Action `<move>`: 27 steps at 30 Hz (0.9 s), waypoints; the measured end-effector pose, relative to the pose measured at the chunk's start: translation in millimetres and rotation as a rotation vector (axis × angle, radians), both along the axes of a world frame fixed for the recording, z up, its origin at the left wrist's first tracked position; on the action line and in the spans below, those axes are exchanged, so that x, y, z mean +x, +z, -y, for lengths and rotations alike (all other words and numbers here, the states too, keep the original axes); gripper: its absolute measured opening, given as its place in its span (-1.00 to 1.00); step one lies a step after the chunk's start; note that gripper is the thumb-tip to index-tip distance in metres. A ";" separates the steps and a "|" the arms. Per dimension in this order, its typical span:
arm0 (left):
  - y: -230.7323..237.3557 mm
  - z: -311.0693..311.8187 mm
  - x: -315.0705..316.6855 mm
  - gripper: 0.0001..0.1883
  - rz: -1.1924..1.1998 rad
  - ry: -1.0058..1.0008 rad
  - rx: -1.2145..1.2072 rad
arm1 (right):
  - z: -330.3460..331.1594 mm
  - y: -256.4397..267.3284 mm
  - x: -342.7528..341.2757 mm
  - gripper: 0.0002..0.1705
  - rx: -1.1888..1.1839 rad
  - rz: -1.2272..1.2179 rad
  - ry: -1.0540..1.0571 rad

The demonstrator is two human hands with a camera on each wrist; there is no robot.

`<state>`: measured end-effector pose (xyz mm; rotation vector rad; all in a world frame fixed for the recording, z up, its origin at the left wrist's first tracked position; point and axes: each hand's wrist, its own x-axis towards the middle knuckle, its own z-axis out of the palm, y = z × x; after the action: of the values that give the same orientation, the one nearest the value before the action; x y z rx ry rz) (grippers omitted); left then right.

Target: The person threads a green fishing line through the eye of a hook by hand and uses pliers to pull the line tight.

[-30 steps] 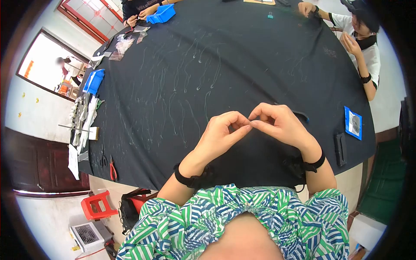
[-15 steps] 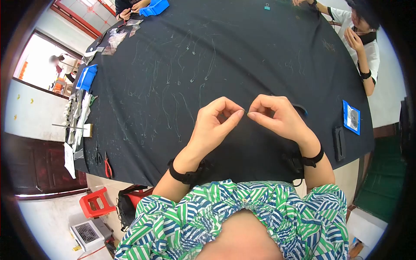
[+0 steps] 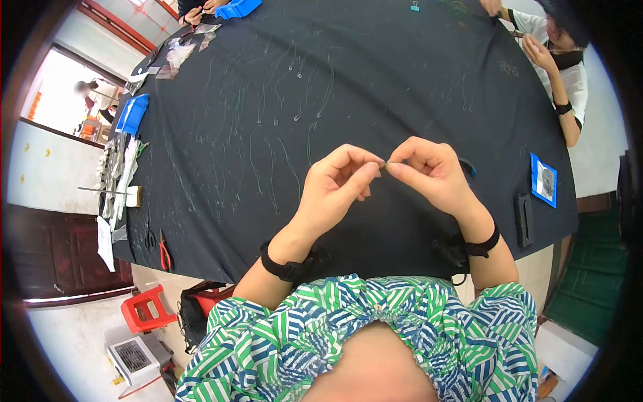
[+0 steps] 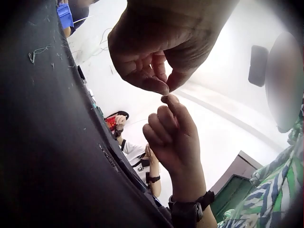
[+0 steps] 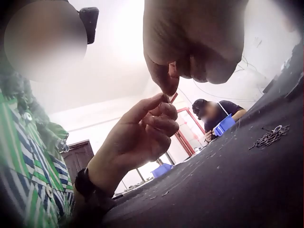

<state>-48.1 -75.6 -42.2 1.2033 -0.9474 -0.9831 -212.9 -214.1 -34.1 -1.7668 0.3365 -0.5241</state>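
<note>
Nearer to each other than half a second ago, the fingertips of the left hand (image 3: 338, 187) and the right hand (image 3: 435, 177) now all but touch, with a tiny piece (image 3: 384, 165) where they meet. Each hand pinches it between thumb and forefinger, as far as can be judged; the fingers cover nearly all of it, so its shape cannot be told. It sits above the table, well off the cloth.

A slip looks like the main risk: so small a hold leaves little skin on the piece, and one uneven pull could flick it loose. Dropped, it would be hard to find on the black cloth (image 3: 395, 87). A forearm dragged leftward could also tangle the thin strands (image 3: 253, 161) — they lie loose and close together.

That cloth has long folds. Red-handled pliers (image 3: 165, 253) and scissors (image 3: 150, 238) lie near its left edge, with a blue tray (image 3: 132, 114) farther up that side. A blue packet (image 3: 543, 180) and a black case (image 3: 523, 220) rest at the right; the right wrist view shows a heap of dark wiry pieces (image 5: 270, 137). Another person (image 3: 569, 87) sits at the table's right side — hands raised. A red stool (image 3: 147, 308) stands on the floor at lower left.
</note>
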 end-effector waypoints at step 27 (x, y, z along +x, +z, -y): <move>50.5 -48.5 70.0 -0.93 -0.430 0.382 -0.701 | 9.9 32.4 -18.1 -0.86 -0.037 -0.121 0.375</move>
<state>21.9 -27.1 8.3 0.5157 -0.6020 -0.4968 -231.0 -224.0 -1.7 -1.8462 0.0740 -0.1565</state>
